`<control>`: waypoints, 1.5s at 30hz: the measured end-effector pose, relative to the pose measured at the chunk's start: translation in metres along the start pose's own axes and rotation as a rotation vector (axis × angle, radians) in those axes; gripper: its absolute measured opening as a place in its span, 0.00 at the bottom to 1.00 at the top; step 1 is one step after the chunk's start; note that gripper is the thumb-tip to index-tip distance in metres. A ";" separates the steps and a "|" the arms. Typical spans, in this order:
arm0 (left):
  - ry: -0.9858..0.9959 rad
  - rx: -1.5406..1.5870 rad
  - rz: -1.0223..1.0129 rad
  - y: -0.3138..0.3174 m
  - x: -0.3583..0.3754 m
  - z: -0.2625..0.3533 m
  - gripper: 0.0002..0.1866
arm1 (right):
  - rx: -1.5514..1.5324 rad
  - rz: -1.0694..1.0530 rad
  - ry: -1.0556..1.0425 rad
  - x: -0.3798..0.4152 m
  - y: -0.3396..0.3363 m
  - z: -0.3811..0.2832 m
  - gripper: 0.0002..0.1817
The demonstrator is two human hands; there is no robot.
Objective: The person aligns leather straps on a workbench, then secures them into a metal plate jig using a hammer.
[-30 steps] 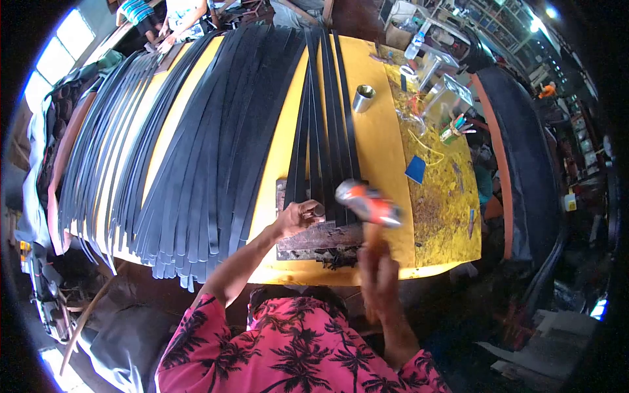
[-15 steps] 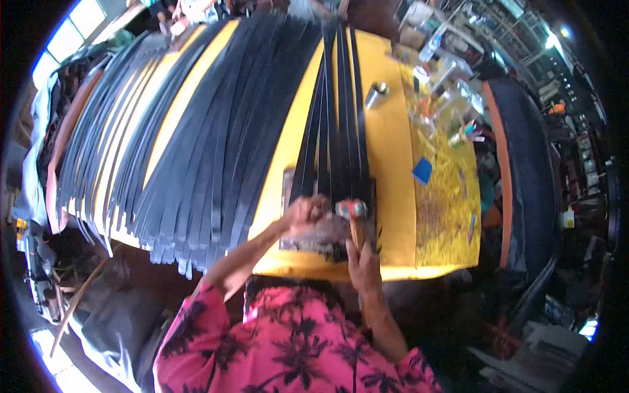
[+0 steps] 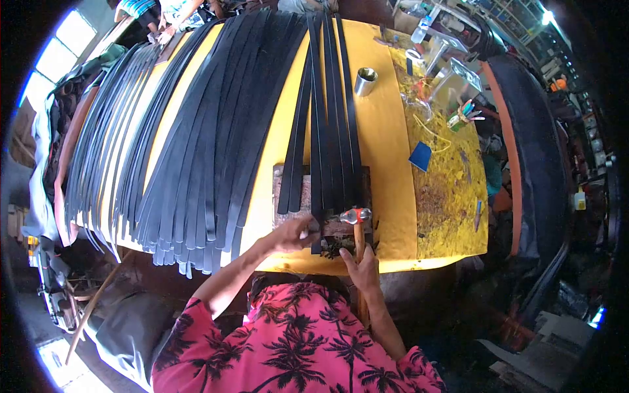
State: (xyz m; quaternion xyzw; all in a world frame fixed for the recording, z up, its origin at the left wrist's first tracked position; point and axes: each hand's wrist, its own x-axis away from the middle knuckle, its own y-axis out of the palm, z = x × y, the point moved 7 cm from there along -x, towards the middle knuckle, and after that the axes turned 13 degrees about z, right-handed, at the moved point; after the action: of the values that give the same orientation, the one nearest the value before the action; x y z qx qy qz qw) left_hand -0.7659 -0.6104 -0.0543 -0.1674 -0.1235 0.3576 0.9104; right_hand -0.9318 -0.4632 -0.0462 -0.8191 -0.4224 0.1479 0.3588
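Note:
My right hand (image 3: 365, 274) is closed around the wooden handle of a hammer (image 3: 356, 216), whose metal head has a red band. The hammer head is over the right side of a dark work block (image 3: 280, 175). My left hand (image 3: 293, 236) is at the block's left side with its fingers bent, against the edge of a long black strip (image 3: 316, 190). What its fingertips pinch is too small to make out. Several other black strips (image 3: 341, 137) lie side by side, their near ends on the block. Small dark scraps (image 3: 334, 247) lie at the block's front.
A broad pile of black strips (image 3: 203, 144) covers the left of the yellow table (image 3: 386, 164). On the right are a metal cup (image 3: 365, 82), a blue square (image 3: 420, 156), a pen holder (image 3: 462, 116) and clear containers (image 3: 455, 82). Another person's hand (image 3: 167, 34) is at the far left.
My left hand has moved down and left, off the strips' ends. The hammer head has shifted slightly right and down. One strip now reaches farther toward me than the others. The camera view has shifted.

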 end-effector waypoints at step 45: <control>-0.088 -0.019 0.069 -0.026 -0.062 -0.032 0.18 | -0.047 -0.125 0.105 0.017 0.006 -0.006 0.40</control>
State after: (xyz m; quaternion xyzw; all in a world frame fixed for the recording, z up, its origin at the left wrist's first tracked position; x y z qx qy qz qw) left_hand -0.7827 -0.6781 -0.0794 -0.1642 -0.1611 0.3945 0.8897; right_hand -0.9147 -0.4547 -0.0447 -0.8059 -0.4567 0.0724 0.3697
